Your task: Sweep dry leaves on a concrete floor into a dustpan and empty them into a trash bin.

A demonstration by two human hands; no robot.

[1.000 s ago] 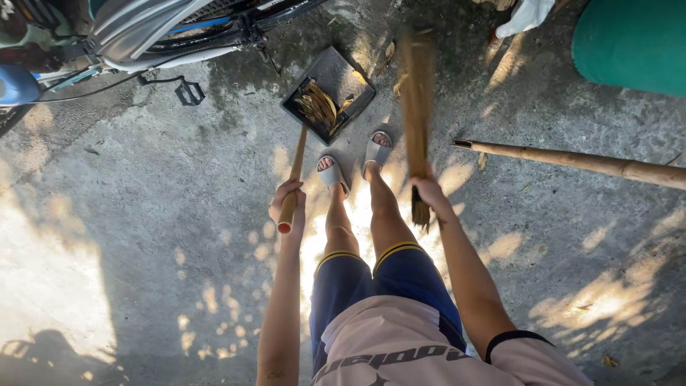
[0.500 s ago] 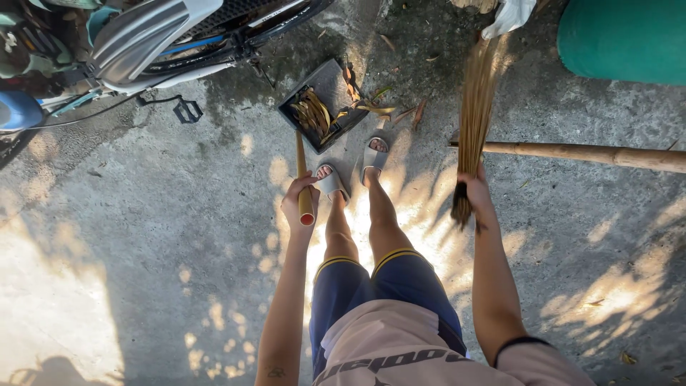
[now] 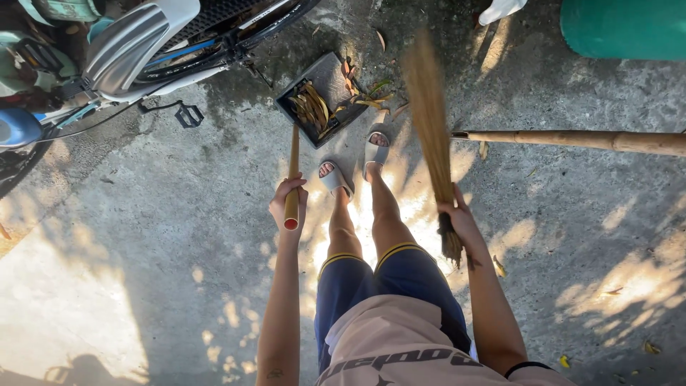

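1. Left hand wrapped tight round the long wooden handle, near its red-capped top; dustpan at twelve o'clock from the feet, mouth toward the sandals, so leaves can go straight in.
2. Right hand closed on the bound end of the stick broom; bristles fanned toward twelve o'clock, just right of the pan, blurred.
3. Dry leaves heaped inside the pan; a few strewn at its one o'clock edge.
4. Bamboo pole lying at three o'clock; bicycle at ten o'clock.
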